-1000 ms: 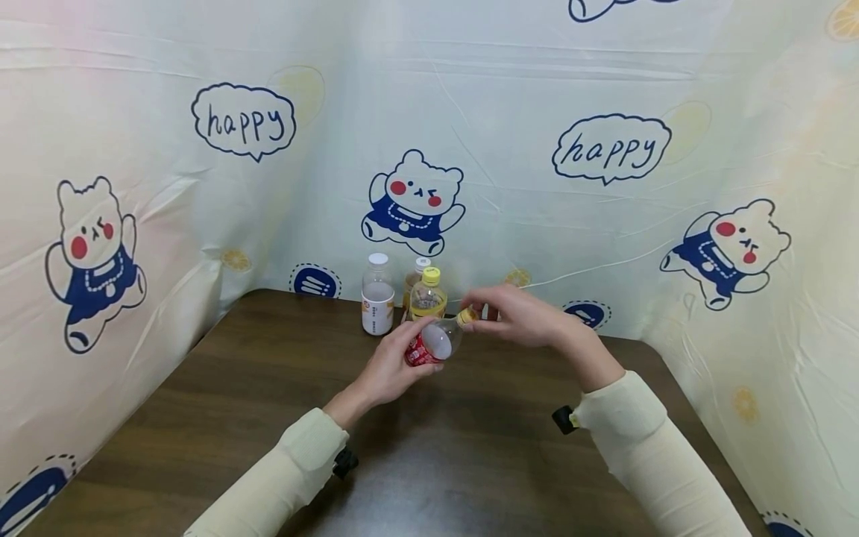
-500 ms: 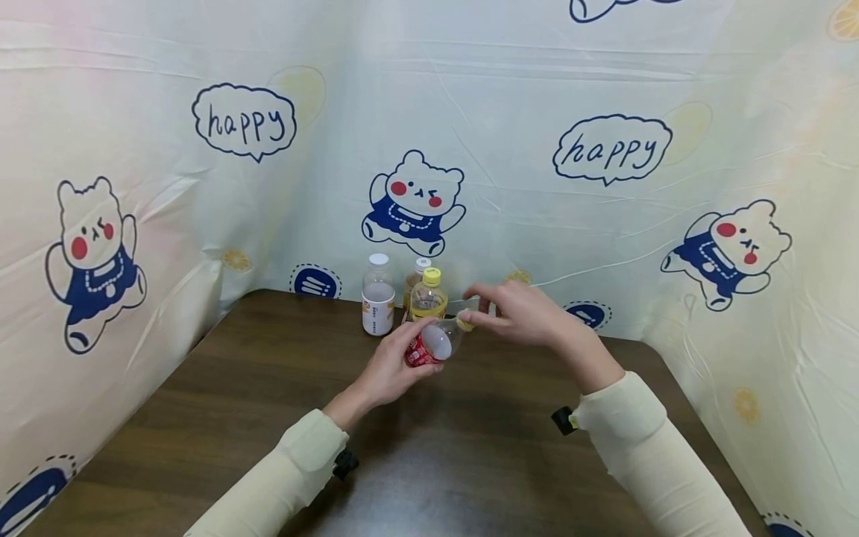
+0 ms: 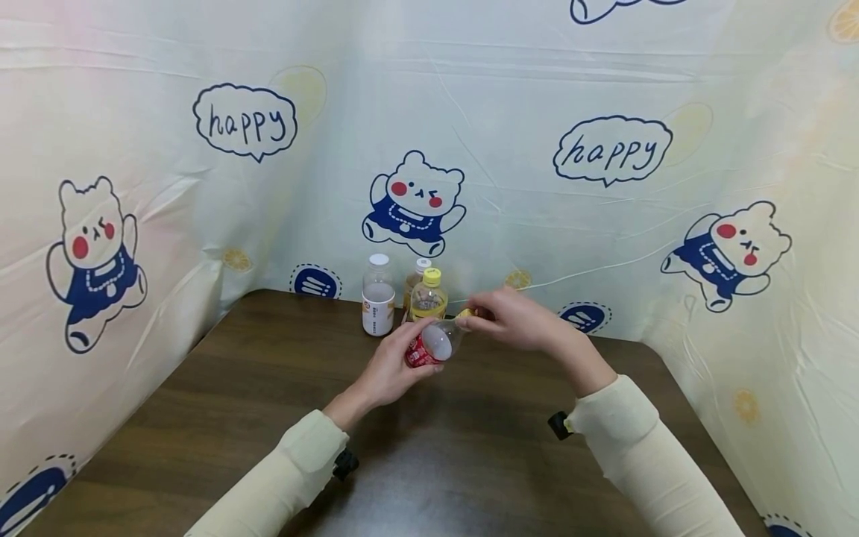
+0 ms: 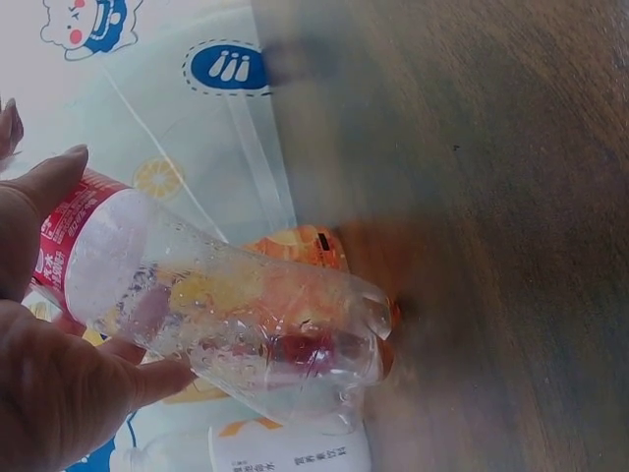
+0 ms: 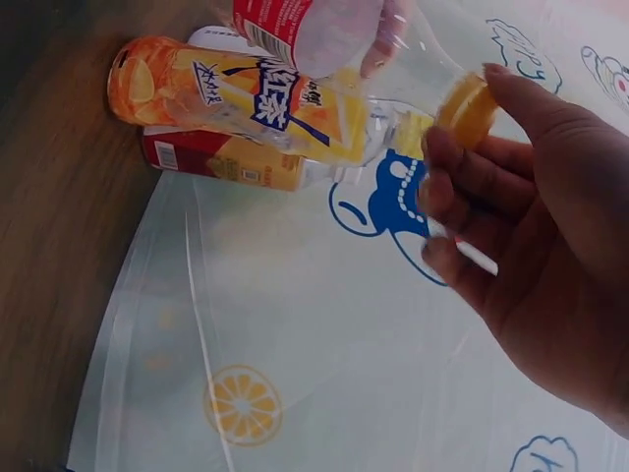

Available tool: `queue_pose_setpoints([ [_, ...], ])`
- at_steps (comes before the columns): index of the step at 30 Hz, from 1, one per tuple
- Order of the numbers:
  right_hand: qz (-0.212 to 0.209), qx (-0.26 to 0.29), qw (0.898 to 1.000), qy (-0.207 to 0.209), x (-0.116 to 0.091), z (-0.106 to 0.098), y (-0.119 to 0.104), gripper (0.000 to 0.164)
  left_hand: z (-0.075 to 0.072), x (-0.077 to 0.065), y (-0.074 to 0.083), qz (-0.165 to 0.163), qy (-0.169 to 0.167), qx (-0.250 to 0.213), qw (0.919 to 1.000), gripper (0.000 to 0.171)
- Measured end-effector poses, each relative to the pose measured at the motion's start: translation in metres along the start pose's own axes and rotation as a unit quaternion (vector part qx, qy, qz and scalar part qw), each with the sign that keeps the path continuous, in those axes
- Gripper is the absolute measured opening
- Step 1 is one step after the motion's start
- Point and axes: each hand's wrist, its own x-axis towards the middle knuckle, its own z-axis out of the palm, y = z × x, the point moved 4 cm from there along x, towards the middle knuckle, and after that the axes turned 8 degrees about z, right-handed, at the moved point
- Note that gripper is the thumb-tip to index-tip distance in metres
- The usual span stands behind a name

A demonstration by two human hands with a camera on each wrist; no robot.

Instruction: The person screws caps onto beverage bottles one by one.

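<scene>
In the head view my left hand grips a clear plastic bottle by its red label, holding it tilted with the neck up to the right. The left wrist view shows the thumb and fingers round the label and the bottle's clear lower part, with droplets on it. At the neck, my right hand pinches the yellow cap between thumb and index finger. In the right wrist view the cap sits at the bottle's mouth, and the other fingers curl below it.
Close behind the held bottle stand a yellow-capped tea bottle and a brownish bottle with a white cap. To their left is a white-labelled bottle. The dark wooden table ends at a printed curtain.
Half a second ago the right index finger was lifted off the cap; now the fingers are closed round it again, the wrist slightly turned. The left hand and bottle stay in place.
</scene>
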Motion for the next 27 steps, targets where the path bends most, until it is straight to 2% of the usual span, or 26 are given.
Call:
queue_pose_setpoints([
  [3,0.026,-0.045,0.998,0.024,0.0000,-0.0004,0.0007,0.039,-0.0001,-0.0001,-0.0002,0.001,0.001,-0.001,1.0000,0.076],
  [6,0.038,-0.070,0.996,0.035,-0.0010,-0.0026,0.0001,0.042,-0.0009,0.0003,-0.0004,0.002,0.005,-0.002,1.0000,0.076],
  [9,0.038,-0.052,0.998,0.022,-0.0029,-0.0048,0.0001,0.039,-0.0014,0.0002,-0.0010,-0.002,0.007,-0.003,1.0000,0.075],
  [13,0.020,0.006,1.000,-0.021,-0.0053,-0.0053,0.0008,0.045,-0.0009,-0.0005,-0.0015,-0.007,0.003,-0.003,1.0000,0.075],
  [16,-0.006,0.028,0.999,-0.039,-0.0054,-0.0049,0.0004,0.040,-0.0006,-0.0009,-0.0013,-0.009,0.003,-0.003,1.0000,0.075],
  [19,-0.019,0.024,0.999,-0.033,-0.0040,-0.0041,0.0000,0.029,-0.0003,-0.0012,-0.0008,-0.010,0.003,-0.005,0.9999,0.075],
  [23,-0.012,0.014,1.000,-0.014,-0.0022,-0.0035,-0.0017,0.017,-0.0003,-0.0014,-0.0006,-0.008,0.007,-0.007,0.9999,0.076],
  [27,-0.001,0.008,1.000,-0.002,-0.0011,-0.0028,-0.0027,0.018,-0.0008,-0.0013,-0.0004,-0.005,0.009,-0.008,0.9999,0.075],
])
